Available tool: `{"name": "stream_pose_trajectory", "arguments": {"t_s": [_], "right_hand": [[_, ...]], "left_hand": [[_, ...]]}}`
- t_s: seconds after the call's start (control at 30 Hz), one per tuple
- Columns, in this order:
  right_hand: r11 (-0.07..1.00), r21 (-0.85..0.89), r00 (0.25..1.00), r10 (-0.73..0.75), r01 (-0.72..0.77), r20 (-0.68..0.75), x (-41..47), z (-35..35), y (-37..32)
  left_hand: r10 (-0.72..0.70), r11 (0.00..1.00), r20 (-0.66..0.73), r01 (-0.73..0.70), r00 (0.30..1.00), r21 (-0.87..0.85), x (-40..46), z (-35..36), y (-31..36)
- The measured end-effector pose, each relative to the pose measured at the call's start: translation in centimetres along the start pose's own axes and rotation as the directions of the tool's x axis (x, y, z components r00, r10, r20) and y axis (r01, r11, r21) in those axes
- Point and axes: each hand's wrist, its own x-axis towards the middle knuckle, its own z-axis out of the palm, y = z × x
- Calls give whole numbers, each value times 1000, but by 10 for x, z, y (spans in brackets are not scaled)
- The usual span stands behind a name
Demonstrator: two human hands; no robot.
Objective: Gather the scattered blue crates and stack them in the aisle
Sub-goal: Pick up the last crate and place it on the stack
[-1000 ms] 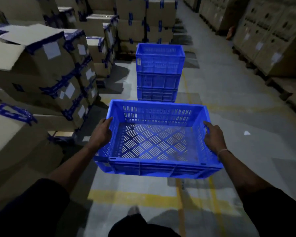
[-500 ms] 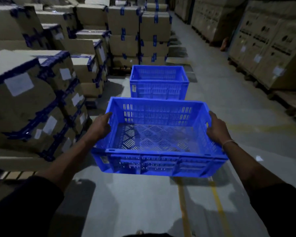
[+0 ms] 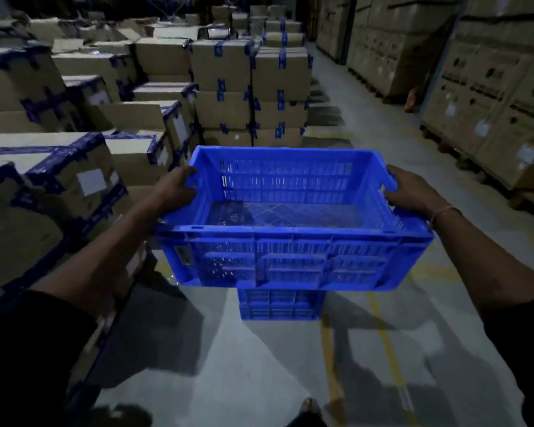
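I hold an empty blue slatted crate (image 3: 293, 260) level at chest height, well above the floor. My left hand (image 3: 176, 189) grips its left rim and my right hand (image 3: 409, 191) grips its right rim. Directly below and behind it, the stack of blue crates (image 3: 279, 305) stands on the aisle floor; only its lower part shows under the held crate, and its top is hidden.
Taped cardboard boxes (image 3: 74, 177) crowd the left side close to my left arm, with more cardboard boxes (image 3: 250, 87) stacked straight ahead. Tall cartons on pallets (image 3: 490, 112) line the right. Yellow floor lines (image 3: 386, 343) run along the grey aisle floor.
I have walked up to the stack and raised the crate; the stack, earlier seen beyond the crate, now sits mostly hidden beneath it. Both hands keep their grip.
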Motion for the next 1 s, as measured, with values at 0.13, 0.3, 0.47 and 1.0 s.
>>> {"name": "stream_pose_trajectory", "arguments": {"t_s": [0.13,0.3,0.47,1.0], "right_hand": [[1000,9,1000,3,-2,-28,89,-5,13],[1000,17,1000,-8,8,-18,187,-3,30],[1000,-22,1000,21,-21,-10,270,16,40],[992,-41,993,119,-120,-23,402,66,50]], "left_hand": [[-2,1000,13,2,1000,6,80,3,12],[-29,999,-31,27,999,-47,167,21,15],[-60,996,-30,58,998,-68,242,41,9],[-57,998,55,56,997,22,395,88,-13]]}}
